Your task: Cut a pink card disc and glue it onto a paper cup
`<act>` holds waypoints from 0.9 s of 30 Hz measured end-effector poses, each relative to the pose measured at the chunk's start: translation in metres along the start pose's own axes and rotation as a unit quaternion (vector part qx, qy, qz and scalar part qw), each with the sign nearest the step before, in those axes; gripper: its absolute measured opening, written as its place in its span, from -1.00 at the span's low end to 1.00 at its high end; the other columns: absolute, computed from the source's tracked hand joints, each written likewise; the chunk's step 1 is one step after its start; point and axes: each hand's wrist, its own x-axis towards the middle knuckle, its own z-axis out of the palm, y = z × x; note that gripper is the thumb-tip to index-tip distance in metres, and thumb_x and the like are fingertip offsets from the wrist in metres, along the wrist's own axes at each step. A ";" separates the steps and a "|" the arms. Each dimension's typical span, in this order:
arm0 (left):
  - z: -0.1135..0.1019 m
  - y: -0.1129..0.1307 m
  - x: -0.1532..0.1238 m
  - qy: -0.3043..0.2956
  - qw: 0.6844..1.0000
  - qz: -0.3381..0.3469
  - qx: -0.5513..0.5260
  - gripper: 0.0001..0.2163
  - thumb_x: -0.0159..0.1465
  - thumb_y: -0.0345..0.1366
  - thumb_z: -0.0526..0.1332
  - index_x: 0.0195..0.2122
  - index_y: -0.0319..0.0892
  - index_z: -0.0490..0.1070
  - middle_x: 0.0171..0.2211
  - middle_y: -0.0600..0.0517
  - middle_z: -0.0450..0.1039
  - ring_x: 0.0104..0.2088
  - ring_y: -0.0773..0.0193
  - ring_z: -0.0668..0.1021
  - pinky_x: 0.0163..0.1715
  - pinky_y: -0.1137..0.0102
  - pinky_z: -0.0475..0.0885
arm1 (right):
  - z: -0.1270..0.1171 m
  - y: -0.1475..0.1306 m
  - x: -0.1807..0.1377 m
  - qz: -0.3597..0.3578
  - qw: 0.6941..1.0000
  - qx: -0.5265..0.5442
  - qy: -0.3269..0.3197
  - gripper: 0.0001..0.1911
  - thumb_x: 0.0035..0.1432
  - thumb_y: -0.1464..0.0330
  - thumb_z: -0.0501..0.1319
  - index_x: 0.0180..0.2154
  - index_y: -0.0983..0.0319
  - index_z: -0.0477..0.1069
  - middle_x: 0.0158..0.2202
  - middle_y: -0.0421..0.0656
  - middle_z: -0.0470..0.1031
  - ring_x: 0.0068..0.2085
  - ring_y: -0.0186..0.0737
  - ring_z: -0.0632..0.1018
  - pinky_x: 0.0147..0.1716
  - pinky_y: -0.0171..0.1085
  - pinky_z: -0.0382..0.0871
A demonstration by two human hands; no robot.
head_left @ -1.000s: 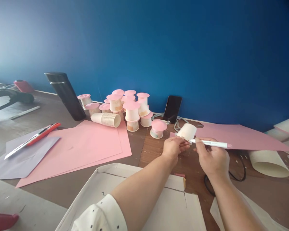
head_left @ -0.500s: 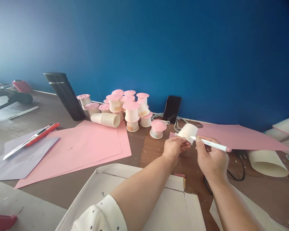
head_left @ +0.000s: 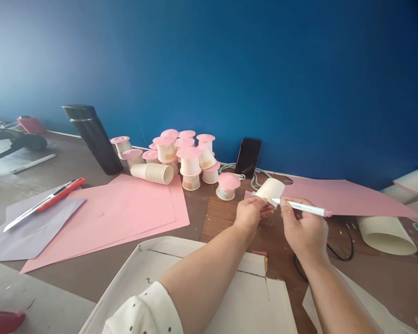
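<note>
A white paper cup (head_left: 272, 187) is tilted mouth-down above the table, and my left hand (head_left: 250, 214) is closed round its rim. My right hand (head_left: 304, 232) pinches a white marker pen (head_left: 306, 207) with a pink end; its tip is at the cup's side near the rim. Whether the tip touches the cup is too small to tell. Left of my hands stands a paper cup with a pink disc (head_left: 229, 181) on top. Behind it, several more cups with pink discs (head_left: 189, 153) are grouped and partly stacked. A nested stack of paper cups (head_left: 153, 173) lies on its side.
Pink sheets (head_left: 125, 218) and a red utility knife (head_left: 61, 195) on lilac paper lie at left, near a black bottle (head_left: 92, 139). A phone (head_left: 248, 157) leans on the blue wall. White card (head_left: 264, 306) lies in front; a large paper cup (head_left: 386, 235) lies at right.
My right hand and the marker have shifted slightly left and down along the cup's side. My left hand keeps its hold on the cup.
</note>
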 end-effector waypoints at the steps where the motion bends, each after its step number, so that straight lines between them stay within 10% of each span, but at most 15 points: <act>1: 0.000 0.000 0.000 0.000 1.000 -0.001 0.002 -0.89 0.17 -0.51 0.27 -0.51 -0.33 0.48 -0.49 -0.05 0.49 -0.41 0.32 0.56 -0.13 0.32 0.53 | 0.000 0.000 0.000 -0.001 1.000 -0.002 0.004 -0.62 0.17 0.08 0.16 -0.28 0.23 0.56 -0.41 -0.02 0.58 -0.34 0.00 0.59 -0.28 -0.15 0.42; 27: -0.006 -0.011 0.007 -0.004 0.980 0.071 0.186 -0.82 0.17 -0.38 0.26 -0.58 -0.20 0.49 -0.58 0.07 0.41 -0.50 0.35 0.45 -0.24 0.41 0.42 | 0.001 0.001 -0.002 -0.030 0.999 -0.023 0.022 -0.62 0.21 0.08 0.14 -0.27 0.22 0.57 -0.30 0.01 0.63 -0.24 0.03 0.61 -0.24 -0.14 0.43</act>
